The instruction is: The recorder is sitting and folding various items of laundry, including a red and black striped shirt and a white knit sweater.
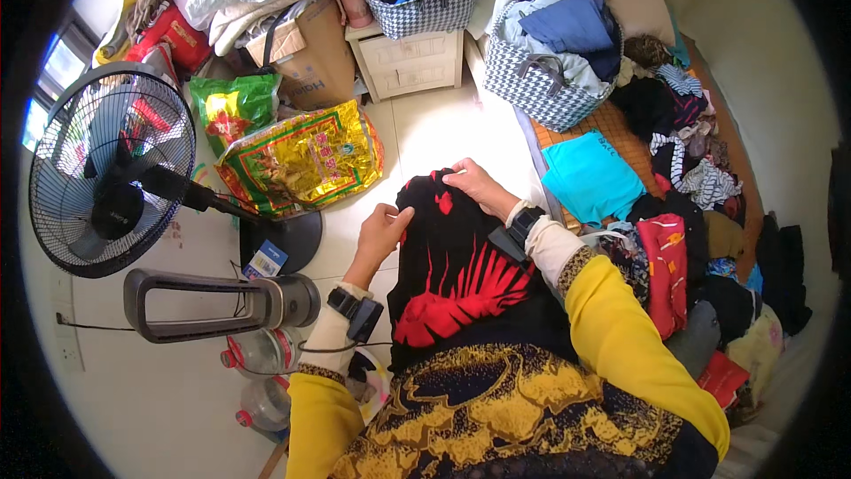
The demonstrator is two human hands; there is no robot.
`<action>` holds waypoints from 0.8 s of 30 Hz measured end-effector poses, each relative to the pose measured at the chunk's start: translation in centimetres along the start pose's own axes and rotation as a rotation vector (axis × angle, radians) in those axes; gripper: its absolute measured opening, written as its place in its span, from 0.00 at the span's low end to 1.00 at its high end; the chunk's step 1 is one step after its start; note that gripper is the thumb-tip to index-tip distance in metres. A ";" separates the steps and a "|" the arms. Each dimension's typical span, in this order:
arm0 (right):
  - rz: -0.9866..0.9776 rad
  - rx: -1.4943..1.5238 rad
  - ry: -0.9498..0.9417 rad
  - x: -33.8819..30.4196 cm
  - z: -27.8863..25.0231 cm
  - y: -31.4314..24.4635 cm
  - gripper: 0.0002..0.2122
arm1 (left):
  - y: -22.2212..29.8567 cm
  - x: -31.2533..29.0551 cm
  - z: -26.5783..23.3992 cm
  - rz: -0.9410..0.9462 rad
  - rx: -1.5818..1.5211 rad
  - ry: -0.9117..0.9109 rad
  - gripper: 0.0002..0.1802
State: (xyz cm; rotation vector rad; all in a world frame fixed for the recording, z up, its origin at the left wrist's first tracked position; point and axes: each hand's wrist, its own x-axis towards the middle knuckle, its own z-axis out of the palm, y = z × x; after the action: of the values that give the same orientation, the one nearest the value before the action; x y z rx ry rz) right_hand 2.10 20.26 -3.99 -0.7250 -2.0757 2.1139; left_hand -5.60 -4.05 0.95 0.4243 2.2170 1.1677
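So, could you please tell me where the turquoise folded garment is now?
In the head view, the turquoise folded garment lies right of the person's right hand, on the orange-brown mat, just below the houndstooth basket of clothes.

Passage ahead over floor (421, 138) to drawers (412, 67); fan (118, 206) (caged) blocks left, basket (536, 85) right.

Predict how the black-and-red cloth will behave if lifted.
The cloth is likely floppy: its far end bunches between the left hand and right hand. It's probably light too, looking like thin fabric.
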 end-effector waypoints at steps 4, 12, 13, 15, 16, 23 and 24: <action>0.048 0.198 0.029 -1.3 1.2 -1.2 0.26 | -2.3 2.0 1.4 0.059 -0.027 0.069 0.22; 0.043 0.227 0.015 -1.0 0.2 -1.3 0.21 | -3.2 2.4 1.9 -0.085 -0.481 0.106 0.11; 0.031 0.237 0.006 -0.8 0.0 -0.9 0.19 | -3.8 2.5 2.1 -0.043 -0.521 0.156 0.10; 0.007 0.199 0.015 -0.5 -0.1 -0.6 0.17 | -4.6 2.7 2.3 -0.005 -0.561 0.206 0.09; -0.020 0.160 0.024 -0.5 0.0 -0.7 0.15 | -4.9 2.8 2.3 0.013 -0.609 0.246 0.09; -0.165 -0.128 0.132 -0.4 -0.7 -0.6 0.13 | -4.1 2.1 2.0 -0.026 -0.752 0.213 0.08; -0.200 -0.183 0.146 -0.5 -0.7 -0.7 0.13 | -4.2 2.1 2.1 -0.027 -0.751 0.213 0.08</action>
State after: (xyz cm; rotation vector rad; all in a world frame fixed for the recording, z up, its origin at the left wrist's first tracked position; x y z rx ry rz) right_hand 2.63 20.72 -3.18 -0.6390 -2.1793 1.7321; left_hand -5.93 -3.99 -4.19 -0.0472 1.7491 1.9694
